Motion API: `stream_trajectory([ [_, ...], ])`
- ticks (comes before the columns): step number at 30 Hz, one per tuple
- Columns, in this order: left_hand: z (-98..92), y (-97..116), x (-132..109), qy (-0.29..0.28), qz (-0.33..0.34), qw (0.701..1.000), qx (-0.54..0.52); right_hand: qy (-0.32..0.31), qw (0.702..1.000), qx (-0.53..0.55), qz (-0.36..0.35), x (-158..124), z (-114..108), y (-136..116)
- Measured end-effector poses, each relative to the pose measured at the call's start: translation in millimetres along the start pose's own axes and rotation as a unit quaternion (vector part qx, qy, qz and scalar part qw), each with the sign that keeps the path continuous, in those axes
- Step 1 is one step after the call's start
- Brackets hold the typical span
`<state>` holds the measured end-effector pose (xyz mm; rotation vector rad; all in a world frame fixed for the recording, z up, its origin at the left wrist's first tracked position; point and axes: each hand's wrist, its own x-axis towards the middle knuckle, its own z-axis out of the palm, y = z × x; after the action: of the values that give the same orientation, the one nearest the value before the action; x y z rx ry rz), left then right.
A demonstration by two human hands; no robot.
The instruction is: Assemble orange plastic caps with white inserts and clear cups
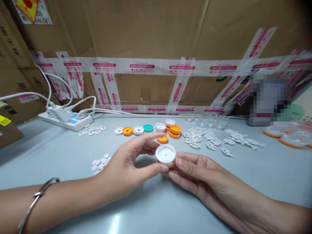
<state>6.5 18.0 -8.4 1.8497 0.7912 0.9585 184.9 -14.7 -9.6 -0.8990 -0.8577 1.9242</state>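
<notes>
A round, shallow plastic cap (165, 154), white on top with an orange underside, is held up above the table between both hands. My right hand (198, 169) grips its right side with thumb and fingers. From the left, my left hand (136, 156) closes on it, thumb at the lower edge and some fingertips behind its left rim; the index finger stretches above it. Behind the hands lie an orange round cap (162, 139), stacked orange caps (175, 130), a teal cap (148, 128) and several white ones, including a white ring-like cap (138, 130).
White wheel-shaped parts (195, 135) and thin white pieces (241, 138) lie at right. Clear cups (207, 119) stand behind them, orange-rimmed clear pieces (292, 136) far right. Small white discs (100, 162) lie beside my left forearm. A power strip (65, 120) stands before a taped cardboard box (146, 32).
</notes>
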Motion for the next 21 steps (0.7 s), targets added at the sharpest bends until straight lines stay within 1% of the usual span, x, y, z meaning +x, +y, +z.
stream_trajectory([
  [2, -0.2, 0.5, -0.6, 0.007, 0.051, 0.995, 0.081, -0.019, 1.0, 0.017, -0.009, 0.2, -1.1, 1.8],
  [4, -0.6, 1.8, -0.9, 0.011, 0.094, 0.983, 0.155, -0.027, 0.999, 0.027, -0.009, 0.8, -2.5, 3.2],
  [6, -1.0, 3.4, -0.9, 0.011, 0.112, 0.975, 0.193, -0.023, 0.999, 0.037, -0.007, 1.5, -3.3, 4.0],
  [9, -1.7, 5.5, -1.5, 0.01, 0.116, 0.972, 0.202, -0.036, 0.998, 0.045, -0.03, 2.3, -3.8, 4.0],
  [12, -1.9, 6.2, -2.6, 0.009, 0.103, 0.976, 0.193, -0.049, 0.996, 0.037, -0.057, 2.8, -3.6, 2.9],
  [17, -1.3, 4.5, -3.3, 0.027, 0.067, 0.981, 0.18, -0.05, 0.997, 0.025, -0.062, 2.9, -3.0, 2.0],
  [21, -0.8, 2.7, -3.2, 0.033, 0.062, 0.981, 0.179, -0.053, 0.996, 0.034, -0.066, 3.4, -3.8, 2.5],
])
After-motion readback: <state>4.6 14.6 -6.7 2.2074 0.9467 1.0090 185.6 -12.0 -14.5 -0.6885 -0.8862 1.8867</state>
